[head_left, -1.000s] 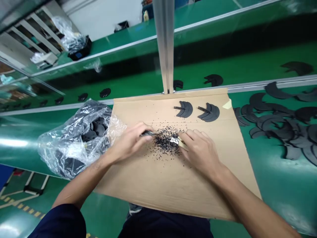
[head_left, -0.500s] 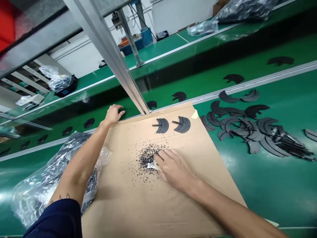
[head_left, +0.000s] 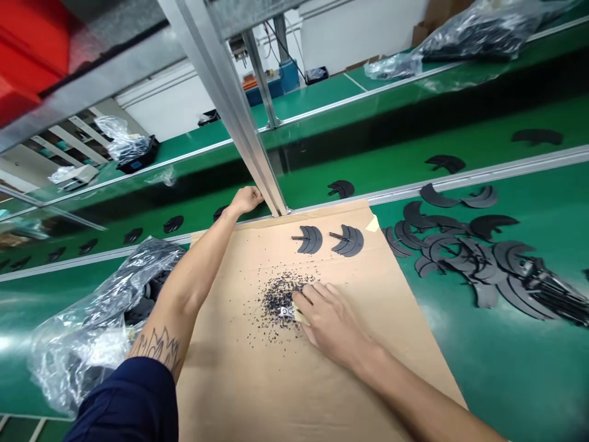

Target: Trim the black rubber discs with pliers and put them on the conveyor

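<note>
My right hand (head_left: 334, 325) is low on the cardboard (head_left: 239, 368), its fingers drawn close together in a narrow hold, with the fingertips (head_left: 307, 296) pressing on the pale end of a small metal piece (head_left: 286, 312). The piece lies flat on the cardboard at the edge of a patch of black crumbs (head_left: 280, 298). Its long axis runs roughly sideways across my view, the pale end to the right under my fingers and the silver end with its holes pointing left into the crumbs. It is too small and too covered to tell exactly what it is.

My left hand (head_left: 246, 199) is stretched out past the far edge of the cardboard, beside the aluminium post (head_left: 234, 116) and just above the green belt (head_left: 138, 252). Its fingers are curled, and I can't tell whether they hold anything. A black part (head_left: 219, 213) lies on the belt just beside that hand.

Two black fan-shaped parts (head_left: 309, 239) sit on the cardboard beyond the crumbs, with their stems pointing left and their curved backs to the right. To the right of the cardboard, a heap of similar parts (head_left: 464, 261) lies overlapping on the belt. A clear plastic bag (head_left: 92, 325) holding dark parts sits to the left, near my left forearm (head_left: 184, 301).
</note>
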The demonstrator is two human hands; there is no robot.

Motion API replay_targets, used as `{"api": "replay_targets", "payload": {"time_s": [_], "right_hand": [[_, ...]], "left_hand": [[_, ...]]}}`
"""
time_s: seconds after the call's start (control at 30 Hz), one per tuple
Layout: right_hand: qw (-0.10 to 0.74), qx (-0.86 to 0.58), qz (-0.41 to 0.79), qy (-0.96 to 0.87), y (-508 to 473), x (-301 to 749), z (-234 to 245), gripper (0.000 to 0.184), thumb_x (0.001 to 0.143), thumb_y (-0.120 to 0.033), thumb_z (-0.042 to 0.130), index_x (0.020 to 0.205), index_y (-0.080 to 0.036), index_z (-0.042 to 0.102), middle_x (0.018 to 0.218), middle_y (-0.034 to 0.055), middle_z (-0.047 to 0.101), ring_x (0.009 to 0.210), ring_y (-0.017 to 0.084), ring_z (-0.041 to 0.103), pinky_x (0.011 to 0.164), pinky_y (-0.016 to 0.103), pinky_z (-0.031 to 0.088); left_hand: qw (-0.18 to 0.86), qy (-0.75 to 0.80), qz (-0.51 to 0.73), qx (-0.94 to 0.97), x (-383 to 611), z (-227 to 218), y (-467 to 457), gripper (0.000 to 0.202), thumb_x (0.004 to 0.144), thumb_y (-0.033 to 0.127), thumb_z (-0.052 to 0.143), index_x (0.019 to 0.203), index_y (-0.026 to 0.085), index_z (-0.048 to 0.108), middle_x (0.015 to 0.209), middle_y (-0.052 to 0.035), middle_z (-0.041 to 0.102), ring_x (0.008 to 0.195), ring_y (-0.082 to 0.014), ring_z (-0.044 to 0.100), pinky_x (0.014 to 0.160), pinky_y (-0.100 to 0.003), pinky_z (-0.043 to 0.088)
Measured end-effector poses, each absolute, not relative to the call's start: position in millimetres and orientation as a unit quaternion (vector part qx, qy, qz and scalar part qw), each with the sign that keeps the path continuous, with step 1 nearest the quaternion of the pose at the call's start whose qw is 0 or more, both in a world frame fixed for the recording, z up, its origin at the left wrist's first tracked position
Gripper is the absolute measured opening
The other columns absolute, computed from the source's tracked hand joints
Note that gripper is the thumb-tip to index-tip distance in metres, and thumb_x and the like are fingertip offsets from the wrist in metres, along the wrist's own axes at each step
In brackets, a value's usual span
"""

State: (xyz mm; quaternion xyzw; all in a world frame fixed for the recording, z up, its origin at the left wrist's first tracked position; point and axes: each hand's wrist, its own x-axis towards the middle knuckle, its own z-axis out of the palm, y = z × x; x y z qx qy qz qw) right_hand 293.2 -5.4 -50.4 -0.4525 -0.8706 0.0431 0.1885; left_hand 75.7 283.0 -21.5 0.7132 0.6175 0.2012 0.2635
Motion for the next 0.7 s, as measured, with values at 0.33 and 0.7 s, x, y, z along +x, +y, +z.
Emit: {"api": "replay_targets", "payload": {"time_s": [0.33,0.7], "right_hand": [[0.363,-0.407,0.129,-0.829,3,290,-55,0.052,0.095,-0.023,0.05,0.145,-0.014,0.046,0.101,0.0119,0.073,0.087,0.025,0.067,0.078,0.038,0.056],[0.335,-0.4,0.387,-0.76,8,281,-36,0.029,0.094,-0.05,0.056,0.083,-0.023,0.061,0.067,-0.0009,0.059,0.059,0.016,0.053,0.056,0.028,0.044]], "left_hand": [[0.405,0.509,0.212,0.729,15,5,104,0.026,0.087,0.041,0.067,0.087,0.016,0.059,0.072,0.0,0.062,0.06,-0.0105,0.058,0.057,-0.022,0.049],[0.229,0.534,0.015,0.814,-12,11,21,0.027,0.102,0.032,0.045,0.106,0.027,0.07,0.102,-0.0025,0.074,0.093,-0.0183,0.07,0.087,-0.029,0.056]]}}
